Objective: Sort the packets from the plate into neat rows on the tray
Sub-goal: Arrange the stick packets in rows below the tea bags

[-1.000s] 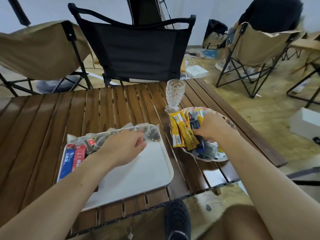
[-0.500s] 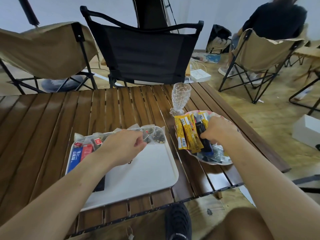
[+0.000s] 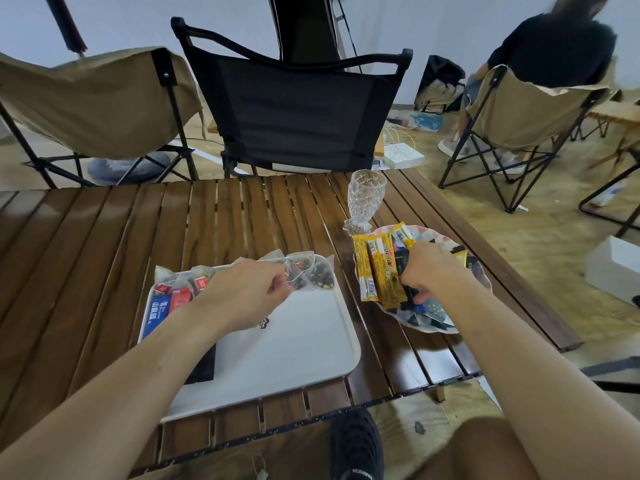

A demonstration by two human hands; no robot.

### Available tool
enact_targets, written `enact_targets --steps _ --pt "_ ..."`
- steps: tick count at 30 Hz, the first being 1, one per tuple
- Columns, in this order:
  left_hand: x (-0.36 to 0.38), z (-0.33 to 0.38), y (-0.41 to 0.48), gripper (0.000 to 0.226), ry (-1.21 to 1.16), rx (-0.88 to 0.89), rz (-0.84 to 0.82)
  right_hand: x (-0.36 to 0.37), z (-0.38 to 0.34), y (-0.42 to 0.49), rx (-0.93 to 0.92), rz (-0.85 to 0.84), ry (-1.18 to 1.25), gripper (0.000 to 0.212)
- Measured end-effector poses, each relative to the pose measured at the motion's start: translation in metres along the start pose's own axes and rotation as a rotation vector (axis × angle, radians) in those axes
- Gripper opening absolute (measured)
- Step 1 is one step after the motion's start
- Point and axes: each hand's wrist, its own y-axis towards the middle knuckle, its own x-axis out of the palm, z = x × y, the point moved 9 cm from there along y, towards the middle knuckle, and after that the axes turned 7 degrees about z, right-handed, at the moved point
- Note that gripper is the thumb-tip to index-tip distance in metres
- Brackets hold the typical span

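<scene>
A white tray [image 3: 294, 348] lies on the slatted wooden table. Along its far edge runs a row of clear tea-bag packets [image 3: 317, 275], with a blue packet [image 3: 157, 310] and a red packet [image 3: 180, 299] at the left end. My left hand [image 3: 246, 292] hovers over the tray's far side and pinches one clear packet in that row. To the right, a patterned plate [image 3: 481, 282] holds yellow stick packets [image 3: 377, 268] and dark packets. My right hand [image 3: 429, 268] is on the plate, fingers closed on a dark packet [image 3: 412, 296] beside the yellow sticks.
A cut-glass goblet [image 3: 365, 199] stands just behind the plate. A black folding chair [image 3: 294, 109] and a beige one [image 3: 90, 98] face the table's far edge. A person sits in another beige chair [image 3: 530, 109] at the back right. My shoe [image 3: 356, 445] shows below the near edge.
My right hand has worked deeper among the plate's packets and pulled the dark one toward me. My left hand has stayed at the clear packets. The camera has shifted a little.
</scene>
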Motion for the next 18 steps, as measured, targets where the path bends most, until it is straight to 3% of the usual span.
enact_targets --steps 3,13,18 --pt "-0.002 0.000 -0.001 0.028 -0.003 -0.003 -0.002 0.004 0.009 0.005 0.030 -0.017 0.075 0.015" --pt "-0.005 -0.005 -0.002 0.029 -0.038 -0.027 -0.030 0.017 0.037 0.012 0.139 -0.094 0.367 0.036" --pt "-0.005 -0.008 -0.002 0.029 -0.050 -0.040 -0.037 0.014 0.048 0.010 0.170 -0.110 0.388 0.041"
